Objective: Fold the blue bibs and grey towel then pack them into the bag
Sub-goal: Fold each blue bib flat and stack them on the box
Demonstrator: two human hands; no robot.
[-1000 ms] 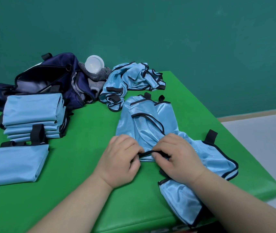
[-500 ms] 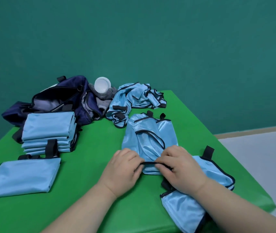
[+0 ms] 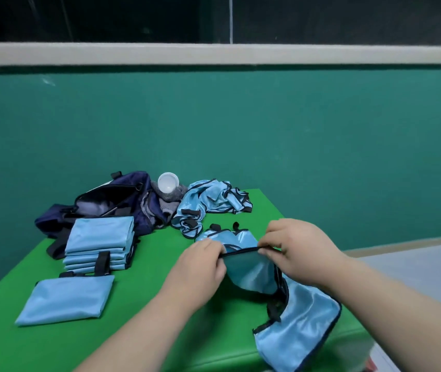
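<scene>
My left hand (image 3: 200, 267) and my right hand (image 3: 294, 245) both pinch the black-trimmed edge of a blue bib (image 3: 251, 272) and hold it raised above the green table (image 3: 144, 323). The bib's lower part (image 3: 300, 326) trails over the table's front right edge. A stack of folded blue bibs (image 3: 101, 237) sits at the left, with one more folded bib (image 3: 66, 299) in front of it. A heap of unfolded blue bibs (image 3: 208, 202) lies at the back. The grey towel (image 3: 168, 202) rests beside the open navy bag (image 3: 106, 205).
A white round lid (image 3: 168, 182) lies on the grey towel at the back. A teal wall stands right behind the table. The table's right edge drops to a pale floor (image 3: 415, 272).
Both hands have lifted the bib's trimmed edge off the table and drawn it up and slightly apart. The camera has tilted upward, showing more wall.
</scene>
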